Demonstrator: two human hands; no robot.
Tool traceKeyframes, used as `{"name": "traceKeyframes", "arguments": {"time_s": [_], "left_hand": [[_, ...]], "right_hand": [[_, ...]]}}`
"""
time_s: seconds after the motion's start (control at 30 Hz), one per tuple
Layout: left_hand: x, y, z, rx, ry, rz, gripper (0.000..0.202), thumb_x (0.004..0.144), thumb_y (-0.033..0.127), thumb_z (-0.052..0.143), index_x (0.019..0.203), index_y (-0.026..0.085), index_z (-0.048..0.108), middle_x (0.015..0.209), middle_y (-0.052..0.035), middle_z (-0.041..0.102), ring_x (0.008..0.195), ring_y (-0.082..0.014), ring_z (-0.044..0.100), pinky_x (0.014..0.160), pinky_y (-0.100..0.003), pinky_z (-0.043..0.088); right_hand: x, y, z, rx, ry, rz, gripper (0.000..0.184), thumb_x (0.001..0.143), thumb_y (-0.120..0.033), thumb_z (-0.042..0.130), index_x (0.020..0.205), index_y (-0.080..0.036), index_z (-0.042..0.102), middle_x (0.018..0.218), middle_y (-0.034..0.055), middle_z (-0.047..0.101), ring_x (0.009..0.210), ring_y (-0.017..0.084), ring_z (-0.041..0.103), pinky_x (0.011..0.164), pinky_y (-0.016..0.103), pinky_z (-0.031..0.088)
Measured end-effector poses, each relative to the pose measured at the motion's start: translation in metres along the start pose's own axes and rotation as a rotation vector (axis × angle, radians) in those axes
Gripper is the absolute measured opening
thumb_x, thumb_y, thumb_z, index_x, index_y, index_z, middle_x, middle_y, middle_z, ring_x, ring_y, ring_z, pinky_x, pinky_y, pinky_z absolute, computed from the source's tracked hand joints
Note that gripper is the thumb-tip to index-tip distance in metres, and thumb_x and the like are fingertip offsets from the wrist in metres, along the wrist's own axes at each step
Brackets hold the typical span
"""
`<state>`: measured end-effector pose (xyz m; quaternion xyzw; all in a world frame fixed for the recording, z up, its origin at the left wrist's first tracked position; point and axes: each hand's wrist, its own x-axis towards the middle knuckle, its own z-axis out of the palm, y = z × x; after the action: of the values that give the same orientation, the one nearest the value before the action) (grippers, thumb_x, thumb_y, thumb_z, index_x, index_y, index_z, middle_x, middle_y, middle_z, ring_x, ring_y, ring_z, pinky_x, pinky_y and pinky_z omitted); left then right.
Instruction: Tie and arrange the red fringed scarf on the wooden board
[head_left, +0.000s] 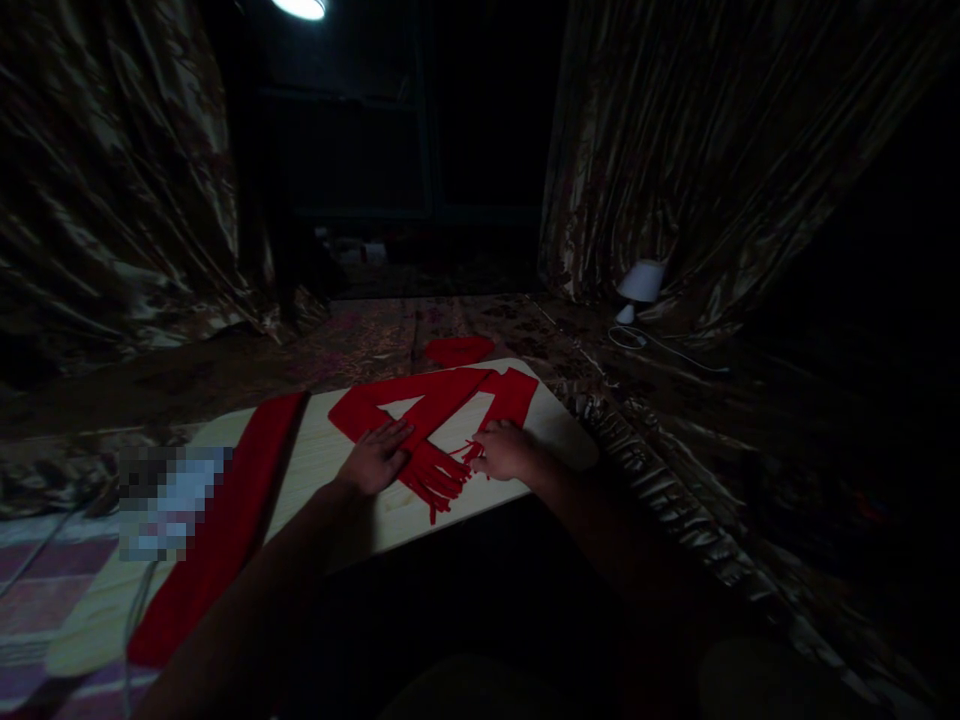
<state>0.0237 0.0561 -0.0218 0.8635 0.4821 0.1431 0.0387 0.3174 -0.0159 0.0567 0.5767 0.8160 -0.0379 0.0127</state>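
Observation:
A red fringed scarf [442, 402] lies folded across itself on a pale wooden board [319, 470]. My left hand [377, 458] rests flat on the scarf just above one fringed end, its fingers stretched out. At the other end, my right hand [501, 450] has its fingers curled together on the fringe strands, close to the board's near edge. The fingertips of that hand are partly hidden in the dim light.
A folded red cloth [225, 540] crosses the board's left part. Another red piece [459, 349] lies beyond the far edge. A blurred-out rectangle [172, 510] and a cable are at left. A small white lamp [642, 282] stands by patterned curtains [630, 130].

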Motion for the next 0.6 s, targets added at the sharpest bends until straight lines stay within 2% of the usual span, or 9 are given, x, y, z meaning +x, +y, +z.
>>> {"name": "traceKeyframes", "arguments": {"time_s": [0.1,0.17,0.27,0.37,0.43,0.5,0.53,0.6], "left_hand": [[-0.003,0.003,-0.001,-0.026,0.017,-0.002,0.058,0.096,0.045,0.042,0.151,0.026,0.048,0.157,-0.0072,0.044,0.147,-0.0308,0.038,0.119,-0.057,0.032],[-0.006,0.003,-0.001,-0.041,0.027,0.010,0.059,0.097,0.047,0.042,0.151,0.024,0.049,0.157,-0.0084,0.043,0.147,-0.0308,0.038,0.119,-0.055,0.032],[-0.011,0.004,-0.002,-0.056,0.050,0.031,0.061,0.096,0.052,0.044,0.148,0.021,0.052,0.157,-0.0104,0.044,0.147,-0.0309,0.038,0.120,-0.053,0.032],[-0.017,0.011,-0.009,-0.098,0.114,0.039,0.059,0.095,0.053,0.047,0.144,0.020,0.057,0.154,-0.0120,0.049,0.143,-0.0305,0.044,0.118,-0.050,0.036],[-0.026,0.025,-0.021,-0.169,0.232,-0.013,0.054,0.095,0.050,0.047,0.139,0.020,0.061,0.145,-0.0124,0.058,0.134,-0.0285,0.054,0.114,-0.047,0.043],[-0.038,0.046,-0.037,-0.268,0.429,-0.149,0.045,0.097,0.046,0.046,0.128,0.020,0.065,0.129,-0.0106,0.068,0.118,-0.0255,0.064,0.104,-0.043,0.051],[-0.046,0.056,-0.047,-0.302,0.542,-0.208,0.041,0.096,0.045,0.047,0.121,0.020,0.067,0.120,-0.0093,0.071,0.110,-0.0248,0.067,0.099,-0.041,0.054],[-0.060,0.073,-0.066,-0.307,0.687,-0.245,0.033,0.095,0.045,0.050,0.109,0.022,0.069,0.110,-0.0069,0.072,0.105,-0.0243,0.068,0.096,-0.041,0.055]], "right_hand": [[0.004,0.003,-0.004,0.045,0.037,0.017,0.048,0.091,-0.057,0.058,0.117,-0.018,0.070,0.115,0.0147,0.071,0.107,0.027,0.063,0.089,0.034,0.044],[0.010,0.014,-0.004,0.072,0.136,0.081,0.044,0.095,-0.055,0.051,0.111,-0.019,0.071,0.111,0.0132,0.072,0.102,0.024,0.065,0.085,0.032,0.044],[0.022,0.040,0.001,0.089,0.313,0.241,0.034,0.100,-0.042,0.046,0.103,-0.019,0.071,0.108,0.0121,0.072,0.102,0.022,0.064,0.086,0.030,0.043],[0.030,0.068,0.015,0.141,0.401,0.454,0.028,0.098,-0.031,0.047,0.104,-0.018,0.071,0.107,0.0121,0.072,0.100,0.021,0.065,0.082,0.028,0.043],[0.032,0.081,0.027,0.205,0.404,0.586,0.029,0.098,-0.029,0.046,0.105,-0.017,0.071,0.107,0.0128,0.072,0.096,0.021,0.066,0.076,0.027,0.042],[0.031,0.089,0.037,0.249,0.400,0.670,0.031,0.098,-0.028,0.044,0.106,-0.015,0.071,0.107,0.0132,0.073,0.094,0.020,0.066,0.074,0.026,0.042],[0.030,0.091,0.041,0.255,0.398,0.685,0.031,0.098,-0.028,0.043,0.105,-0.015,0.071,0.107,0.0130,0.073,0.093,0.020,0.067,0.073,0.026,0.042],[0.029,0.091,0.046,0.241,0.401,0.673,0.031,0.098,-0.027,0.043,0.106,-0.017,0.071,0.106,0.0120,0.073,0.094,0.020,0.067,0.073,0.026,0.042]]}}
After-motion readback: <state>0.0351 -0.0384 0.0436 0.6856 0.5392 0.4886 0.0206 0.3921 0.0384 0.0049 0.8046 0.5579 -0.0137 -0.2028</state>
